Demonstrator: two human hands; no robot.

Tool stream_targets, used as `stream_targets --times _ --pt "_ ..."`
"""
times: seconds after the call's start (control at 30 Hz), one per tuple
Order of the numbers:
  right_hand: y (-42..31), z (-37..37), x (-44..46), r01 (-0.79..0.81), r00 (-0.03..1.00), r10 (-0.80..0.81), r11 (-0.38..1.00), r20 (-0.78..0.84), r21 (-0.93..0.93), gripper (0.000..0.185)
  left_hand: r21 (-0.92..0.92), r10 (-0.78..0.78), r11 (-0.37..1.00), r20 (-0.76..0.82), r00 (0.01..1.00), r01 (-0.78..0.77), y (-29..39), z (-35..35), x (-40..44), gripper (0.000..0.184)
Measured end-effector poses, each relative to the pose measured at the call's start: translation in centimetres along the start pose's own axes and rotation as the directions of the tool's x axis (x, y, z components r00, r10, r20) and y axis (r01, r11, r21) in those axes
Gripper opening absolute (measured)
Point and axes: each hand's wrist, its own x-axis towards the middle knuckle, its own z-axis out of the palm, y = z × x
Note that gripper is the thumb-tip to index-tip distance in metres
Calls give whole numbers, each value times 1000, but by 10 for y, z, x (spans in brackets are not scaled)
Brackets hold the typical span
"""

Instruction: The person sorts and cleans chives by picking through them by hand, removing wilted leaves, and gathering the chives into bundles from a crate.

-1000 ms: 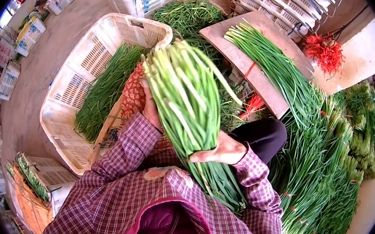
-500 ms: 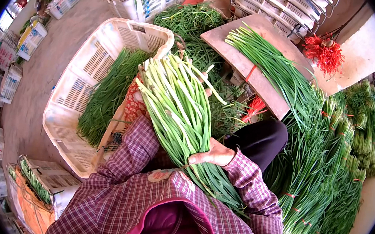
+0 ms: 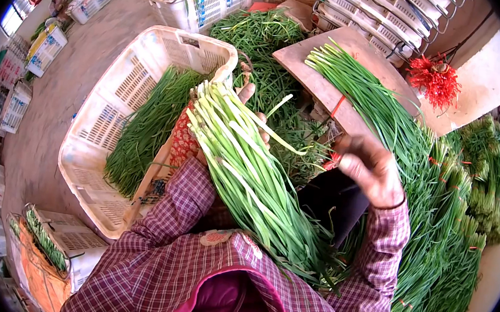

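A thick bunch of garlic chives (image 3: 246, 162) lies slanted across my lap, pale stem ends toward the upper left and green leaves toward the lower right. My left hand (image 3: 263, 126) is wrapped round it from below; only some fingertips show past the stems, the palm being hidden. To the right, clear of the bunch, my right hand (image 3: 373, 172) is raised over my knee with its fingers bent and thumb apart, slightly blurred. I see nothing in it. Just beyond its fingertips are red ties (image 3: 331, 161), partly covered by the hand.
Loose chives lie in a white plastic crate (image 3: 91, 133) at my left. Ahead, a board (image 3: 309, 55) bears another bunch with a red tie (image 3: 338, 106). Red strands (image 3: 433, 81) hang beyond it. Tied bunches (image 3: 436, 236) are piled at my right. Farther off, a person (image 3: 57, 5) is near crates.
My right hand has let go of the chives and moved up and right, toward the red ties. The left hand keeps its hold, and the leaves have spread a little.
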Motion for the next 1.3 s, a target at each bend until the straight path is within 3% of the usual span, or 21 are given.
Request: stream_targets --times 0.07,0.13,0.17,0.27,0.37,0.5,0.6,0.67,0.73,0.77,0.8,0.83,0.87,1.0,1.07,1.1,1.13,1.17,1.2,1.27,1.3 --pt "-23 7 20 -2 990 -6 999 -141 -54 41 -1 2 1000 3 1000 -2 -1 0 1 65" --pt "-52 27 42 50 996 -64 977 -61 -208 37 3 1 1000 -1 1000 -1 -1 -1 2 65" --pt "-50 41 55 268 950 -303 912 -71 -309 35 2 5 1000 -7 1000 -5 -2 0 1 66" --pt "-49 63 86 421 901 -425 816 82 -395 31 2 15 1000 -33 999 -15 -5 -1 0 66" --pt "-44 71 105 556 807 -580 684 112 -473 10 4 31 1000 -44 999 -31 -6 -3 -3 67" --pt "-36 60 124 477 795 -601 542 78 -692 6 2 47 999 -10 999 -47 -8 -2 -4 68" --pt "-12 38 142 274 797 -600 462 -70 -843 12 -46 50 998 171 984 -43 -4 -5 1 72" --pt "5 27 143 267 796 -599 472 -84 -840 16 -48 62 997 233 971 -52 -2 -6 1 72" --pt "10 29 132 357 833 -551 607 -52 -710 39 -59 42 998 189 981 -31 0 -4 -1 70" --pt "-3 35 122 273 943 -330 845 -45 -460 48 -52 57 997 174 983 -48 0 -2 -2 68" --pt "-15 40 114 101 995 -97 979 32 -176 57 -98 61 994 167 984 -45 -2 -2 -2 67" --pt "-14 44 110 104 987 -97 993 125 -51 65 -104 58 994 170 984 -41 -3 -5 -3 67" --pt "-27 46 102 3 977 -7 1000 212 21 58 -108 57 993 175 983 -38 -3 -9 -3 67" --pt "-3 64 105 -156 961 106 971 257 182 31 -121 3 992 229 973 26 1 -13 -2 65" --pt "-4 66 109 23 997 -27 998 70 64 22 -114 10 993 228 974 17 0 -11 0 62" --pt "-1 59 116 295 940 -330 918 -93 -266 14 -114 12 993 248 969 16 0 -10 1 61" --pt "-1 46 123 362 865 -470 826 -175 -432 9 -113 17 993 266 964 14 0 -10 0 59" --pt "5 29 133 315 791 -539 765 -291 -562 10 -145 8 989 280 960 34 2 -8 0 59" --pt "3 7 140 165 812 -408 847 -418 -506 12 -144 14 989 280 960 28 2 -9 -2 59" --pt "-4 -29 145 225 616 -467 876 -635 -426 15 -164 37 986 257 966 5 0 -16 -5 59" --pt "-2 -51 147 83 593 -448 861 -669 -502 19 -168 43 986 241 970 -2 1 -19 -7 60"
